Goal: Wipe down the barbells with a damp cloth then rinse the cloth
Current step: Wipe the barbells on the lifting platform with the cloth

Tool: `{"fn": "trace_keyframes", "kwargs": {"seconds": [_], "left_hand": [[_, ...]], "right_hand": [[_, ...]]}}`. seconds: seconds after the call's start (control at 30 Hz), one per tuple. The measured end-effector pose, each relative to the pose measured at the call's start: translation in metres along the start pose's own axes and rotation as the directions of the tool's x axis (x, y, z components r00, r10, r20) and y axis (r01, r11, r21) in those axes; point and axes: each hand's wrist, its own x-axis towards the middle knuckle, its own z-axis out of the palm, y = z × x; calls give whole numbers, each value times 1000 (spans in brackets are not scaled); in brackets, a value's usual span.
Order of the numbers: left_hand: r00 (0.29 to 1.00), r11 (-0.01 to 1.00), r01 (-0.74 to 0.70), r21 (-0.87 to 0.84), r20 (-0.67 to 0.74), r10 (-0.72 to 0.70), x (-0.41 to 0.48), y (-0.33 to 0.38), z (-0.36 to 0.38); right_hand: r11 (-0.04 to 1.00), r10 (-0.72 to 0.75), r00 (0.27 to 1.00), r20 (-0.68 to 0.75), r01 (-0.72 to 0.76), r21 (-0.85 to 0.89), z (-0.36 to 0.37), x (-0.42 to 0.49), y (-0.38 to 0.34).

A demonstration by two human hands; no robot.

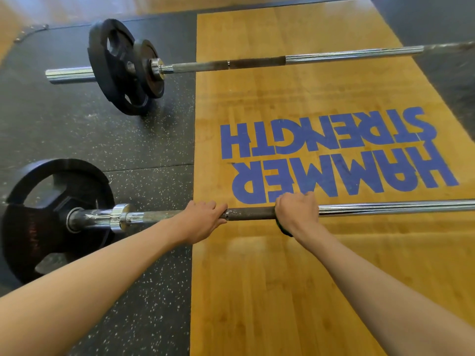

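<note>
Knurled dark steel bar (250, 213) low in frame: left hand (203, 219) curls round it bare, right hand (297, 210) clamps cloth (284, 229) on it. Black rubber plate (38, 219) lower left.

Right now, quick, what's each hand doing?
Left hand: gripping the near barbell.
Right hand: holding the cloth around that barbell.

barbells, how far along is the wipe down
Done: nothing shows as finished; neither bar looks visibly wiped. In hand: the left hand grips the near barbell while the right hand wraps a dark cloth round its knurled part. Left: probably the rest of that bar, the far barbell with no hand on it, then rinsing the cloth.
</note>
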Motion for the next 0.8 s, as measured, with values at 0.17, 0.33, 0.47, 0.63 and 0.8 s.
{"fn": "trace_keyframes", "kwargs": {"seconds": [0.17, 0.33, 0.47, 0.63, 0.8], "left_hand": [[1000, 1000, 2, -1, 13, -2, 1, 0, -2], [1000, 1000, -12, -7, 5, 12, -2, 0, 0], [1000, 1000, -21, -12, -15, 21, -2, 1, 2], [999, 1000, -8, -8, -45, 7, -1, 0, 3], [999, 1000, 2, -6, -45, -2, 1, -2, 2]], "right_hand": [[979, -159, 940, -303, 189, 73, 32, -9, -18], [960, -263, 836, -483, 279, -40, 48, -22, 40], [1000, -21, 941, -336, 27, 14, 32, -10, 76], [971, -2, 955, -295, 73, 229, 22, 1, 57], [819, 203, 799, -566, 178, 545, 8, -4, 57]]}}
